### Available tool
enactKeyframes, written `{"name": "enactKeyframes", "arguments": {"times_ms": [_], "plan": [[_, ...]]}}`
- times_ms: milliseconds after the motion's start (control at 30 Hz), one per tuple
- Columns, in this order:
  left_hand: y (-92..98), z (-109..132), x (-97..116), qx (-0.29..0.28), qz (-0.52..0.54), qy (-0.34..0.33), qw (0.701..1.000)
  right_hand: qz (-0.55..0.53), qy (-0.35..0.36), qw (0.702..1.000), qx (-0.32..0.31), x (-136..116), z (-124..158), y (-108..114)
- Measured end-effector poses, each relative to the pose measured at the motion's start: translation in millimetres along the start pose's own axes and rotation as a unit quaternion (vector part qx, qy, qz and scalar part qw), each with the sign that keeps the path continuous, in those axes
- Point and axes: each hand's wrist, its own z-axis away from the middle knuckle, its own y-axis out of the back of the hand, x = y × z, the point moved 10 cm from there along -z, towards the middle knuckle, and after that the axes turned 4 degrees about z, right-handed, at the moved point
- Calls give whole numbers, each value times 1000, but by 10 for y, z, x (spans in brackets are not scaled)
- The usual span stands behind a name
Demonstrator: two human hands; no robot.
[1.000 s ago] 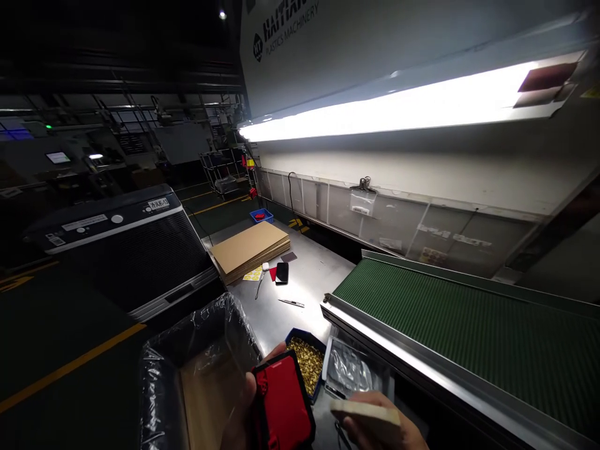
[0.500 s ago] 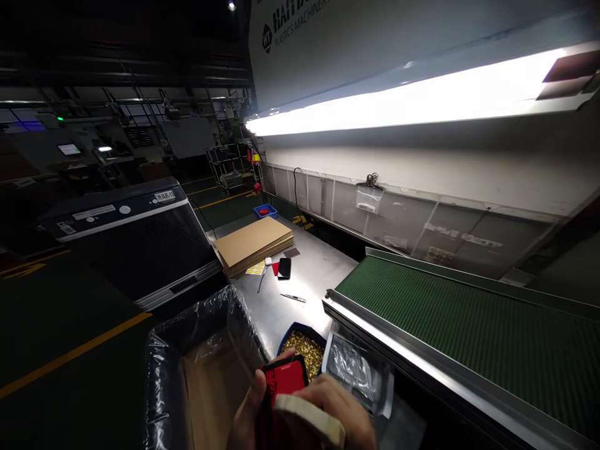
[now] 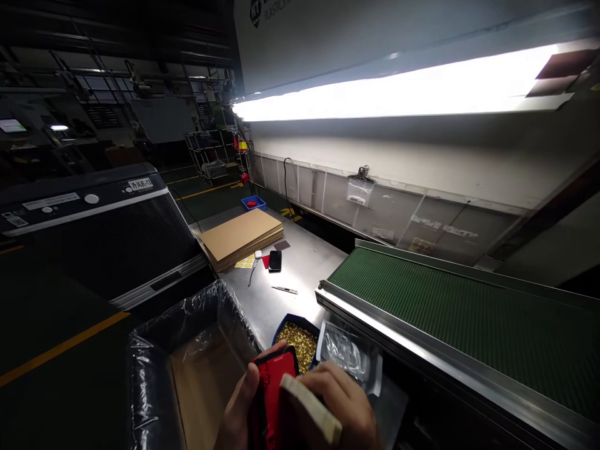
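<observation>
One red-and-black case (image 3: 274,390), low in my head view, just on the near side of the blue bin (image 3: 289,318) of small gold-coloured pieces (image 3: 300,342): light and stiff, I judge, smooth face possibly slippery, best gripped by its black edges. One left hand (image 3: 240,400), clamped along its side, thumb at the edge. One right hand (image 3: 349,400), fingers closed round a pale curved pad (image 3: 313,407); pad-to-case contact, I cannot tell.

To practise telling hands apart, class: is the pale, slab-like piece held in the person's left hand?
No, the right hand grips the pale piece, while the left hand holds the red-and-black part.
</observation>
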Motion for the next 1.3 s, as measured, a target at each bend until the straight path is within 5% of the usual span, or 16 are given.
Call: {"name": "enactKeyframes", "arguments": {"times_ms": [167, 367, 567, 800, 1000, 1067, 1200, 1300], "plan": [[-5, 15, 59, -16, 13, 4, 1000, 3, 9, 1000, -1, -10, -30, -38], [-231, 130, 42, -34, 128, 89, 987, -68, -142, 987, 45, 354, -28, 306], [-244, 126, 42, -1, 181, 102, 978, -97, -195, 975, 51, 310, -3, 362], [-165, 97, -164, -70, 118, 172, 975, -92, -58, 992, -62, -57, -207, 6], [-66, 76, -205, -65, 86, 170, 980, -56, -57, 996, -49, 6, -284, -46], [-39, 56, -184, -45, 84, 152, 984, -68, -79, 994, -24, 116, -274, 41], [15, 24, -110, 17, 88, 106, 990, -91, -247, 963, 63, 709, -16, 299], [70, 21, -60, 61, 87, 79, 991, -111, -390, 914, 31, 1292, 553, 104]]}}
